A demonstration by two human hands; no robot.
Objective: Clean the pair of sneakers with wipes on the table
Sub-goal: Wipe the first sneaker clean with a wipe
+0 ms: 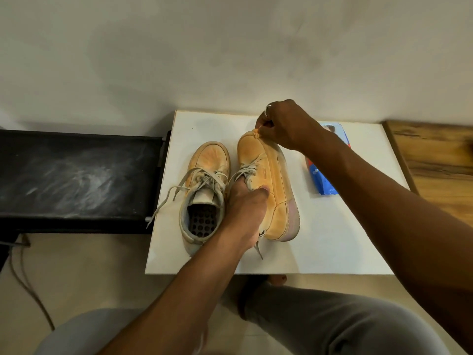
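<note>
In the centre of the frame, two tan sneakers lie side by side on the white bench point(332, 239), toes pointing to the top of the frame. The left hand point(240, 208) grips the right-side sneaker point(271, 180) at its opening, fingers tucked inside and thumb on its side, tipping it leftward. The right hand point(284, 126) pinches a small orange-tinted wad point(256, 133) against that sneaker's toe. The other sneaker point(210, 157) stands untouched just left. A blue pack of wipes point(320, 180) lies right of the sneakers, partly behind the right forearm.
</note>
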